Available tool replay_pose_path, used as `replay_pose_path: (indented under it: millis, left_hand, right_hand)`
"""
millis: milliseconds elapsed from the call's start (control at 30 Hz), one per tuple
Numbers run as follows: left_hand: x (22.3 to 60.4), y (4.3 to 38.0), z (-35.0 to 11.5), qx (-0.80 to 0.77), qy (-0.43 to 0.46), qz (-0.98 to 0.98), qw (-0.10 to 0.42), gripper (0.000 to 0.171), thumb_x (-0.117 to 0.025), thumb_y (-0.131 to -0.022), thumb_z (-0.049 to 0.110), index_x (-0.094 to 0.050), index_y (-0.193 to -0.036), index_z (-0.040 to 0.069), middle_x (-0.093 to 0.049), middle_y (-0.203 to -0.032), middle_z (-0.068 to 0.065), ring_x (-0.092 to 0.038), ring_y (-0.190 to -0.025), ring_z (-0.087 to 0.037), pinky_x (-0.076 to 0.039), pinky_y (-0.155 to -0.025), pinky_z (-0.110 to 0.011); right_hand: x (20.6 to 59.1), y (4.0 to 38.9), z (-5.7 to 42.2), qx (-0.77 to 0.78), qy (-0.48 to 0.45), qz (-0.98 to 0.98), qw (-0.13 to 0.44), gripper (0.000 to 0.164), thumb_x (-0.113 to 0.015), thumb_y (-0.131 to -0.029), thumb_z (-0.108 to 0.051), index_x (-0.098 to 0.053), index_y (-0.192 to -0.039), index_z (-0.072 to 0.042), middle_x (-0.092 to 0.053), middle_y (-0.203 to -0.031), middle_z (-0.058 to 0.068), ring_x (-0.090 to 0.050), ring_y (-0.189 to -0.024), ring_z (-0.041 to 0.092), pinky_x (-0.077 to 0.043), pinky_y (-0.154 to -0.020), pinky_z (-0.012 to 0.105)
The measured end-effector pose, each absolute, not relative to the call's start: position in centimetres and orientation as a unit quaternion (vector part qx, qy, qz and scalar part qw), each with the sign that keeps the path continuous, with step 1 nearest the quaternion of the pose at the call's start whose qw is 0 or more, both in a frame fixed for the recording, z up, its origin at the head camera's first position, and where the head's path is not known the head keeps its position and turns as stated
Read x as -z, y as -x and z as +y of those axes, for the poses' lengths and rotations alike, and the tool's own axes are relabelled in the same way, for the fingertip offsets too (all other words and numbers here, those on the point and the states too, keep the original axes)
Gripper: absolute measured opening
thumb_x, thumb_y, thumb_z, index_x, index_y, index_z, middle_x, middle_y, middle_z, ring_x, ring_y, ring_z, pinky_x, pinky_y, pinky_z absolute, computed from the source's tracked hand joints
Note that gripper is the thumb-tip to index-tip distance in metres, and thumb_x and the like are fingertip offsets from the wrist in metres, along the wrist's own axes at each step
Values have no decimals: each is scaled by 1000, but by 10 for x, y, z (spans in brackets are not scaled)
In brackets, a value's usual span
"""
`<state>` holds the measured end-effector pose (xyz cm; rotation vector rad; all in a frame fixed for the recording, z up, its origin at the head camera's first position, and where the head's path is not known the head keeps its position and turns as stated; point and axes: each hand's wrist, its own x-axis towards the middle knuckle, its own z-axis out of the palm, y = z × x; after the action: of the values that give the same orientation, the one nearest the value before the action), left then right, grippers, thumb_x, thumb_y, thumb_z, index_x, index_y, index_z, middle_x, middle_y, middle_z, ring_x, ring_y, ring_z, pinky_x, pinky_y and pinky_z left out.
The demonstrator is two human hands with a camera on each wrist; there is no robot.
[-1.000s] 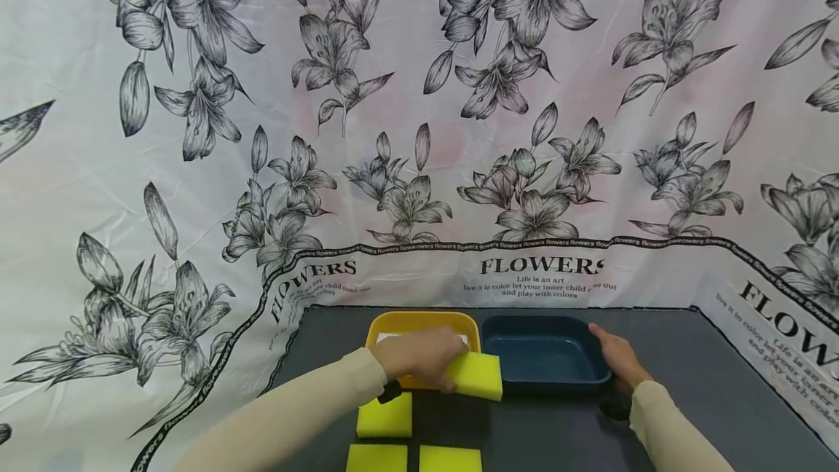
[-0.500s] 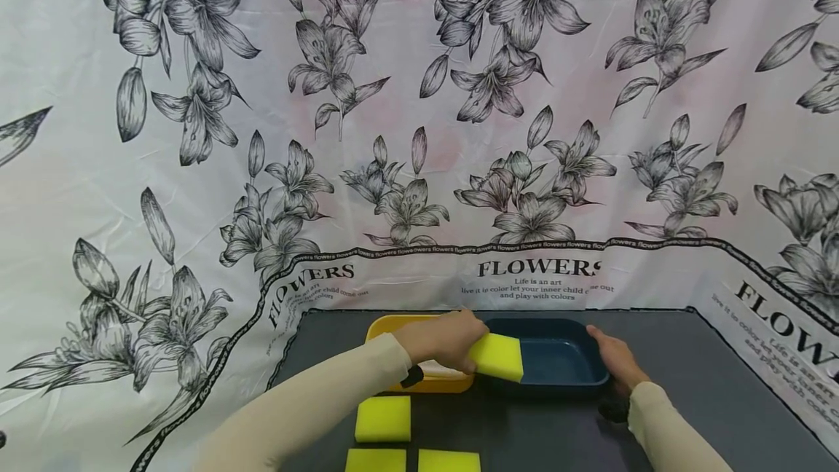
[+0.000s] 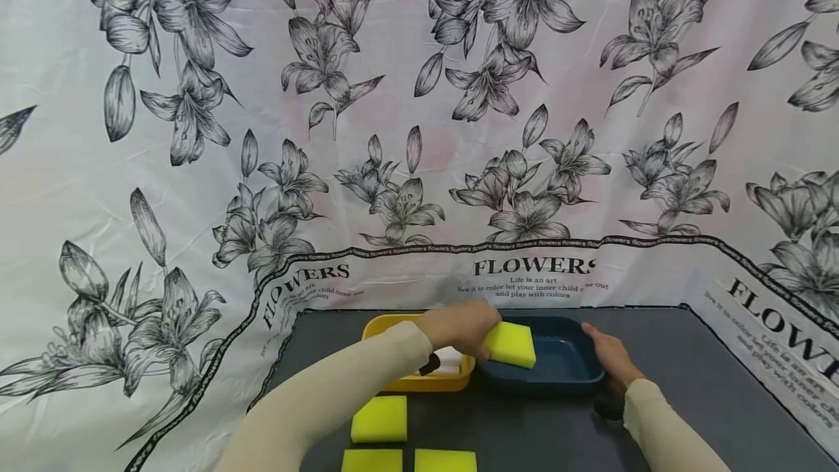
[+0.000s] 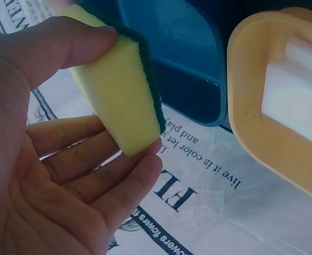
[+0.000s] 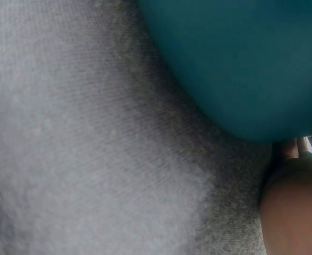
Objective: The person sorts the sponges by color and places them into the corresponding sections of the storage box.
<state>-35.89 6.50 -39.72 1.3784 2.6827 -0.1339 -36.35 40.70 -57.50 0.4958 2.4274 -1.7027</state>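
My left hand (image 3: 460,328) pinches a yellow sponge (image 3: 514,344) over the left part of a dark blue tray (image 3: 569,357). In the left wrist view the thumb lies on the sponge's (image 4: 113,90) yellow foam, and a dark green scouring layer shows on its far side. My right hand (image 3: 615,359) holds the blue tray at its right rim; in the right wrist view the tray's wall (image 5: 246,69) hides much of that hand.
A yellow tray (image 3: 426,384) stands left of the blue one, with white objects (image 3: 448,361) inside. Several more sponges lie in front: one (image 3: 379,419) alone, a pair (image 3: 372,460) at the bottom edge. A flowered cloth (image 3: 419,166) hangs behind the dark tabletop (image 3: 518,435).
The left hand has carried the sponge rightward and slightly up, from in front of the trays to over the blue tray. The right hand has stayed at the blue tray's rim.
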Motion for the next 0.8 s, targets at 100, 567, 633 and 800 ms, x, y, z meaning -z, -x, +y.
replay_pose_path:
  millis: [100, 567, 633, 800]
  left_hand:
    - [399, 362, 68, 43, -444, 892, 68, 41, -92, -92, 33, -73, -121, 12, -72, -100, 3, -61, -81, -8, -52, -76, -21]
    - [421, 370, 89, 40, -434, 899, 52, 43, -92, -91, 34, -74, -123, 14, -73, -103, 4, -61, -82, -8, -54, -78, -21]
    - [425, 370, 94, 37, -430, 901, 50, 43, -92, -91, 34, -74, -124, 14, -73, -104, 4, -61, -83, -8, -54, -78, -21]
    - [434, 375, 105, 28, -416, 908, 43, 41, -91, -92, 34, -73, -124, 15, -72, -106, 5, -62, -85, -8, -55, -82, -21]
  right_hand:
    - [575, 364, 407, 564, -167, 806, 66, 107, -29, -110, -74, -18, -165, 18, -25, -166, 43, -54, -134, 48, -54, -109, 57]
    - [575, 363, 407, 573, -165, 801, 56, 102, -31, -112, -70, -23, -164, 17, -33, -163, 42, -62, -125, 41, -62, -95, 45]
    - [575, 363, 406, 574, -164, 800, 56, 102, -31, -112, -70, -22, -165, 16, -32, -164, 42, -60, -128, 43, -61, -98, 47]
    - [574, 363, 406, 577, -167, 797, 59, 103, -31, -112, -70, -20, -166, 16, -30, -165, 42, -57, -132, 44, -58, -103, 50]
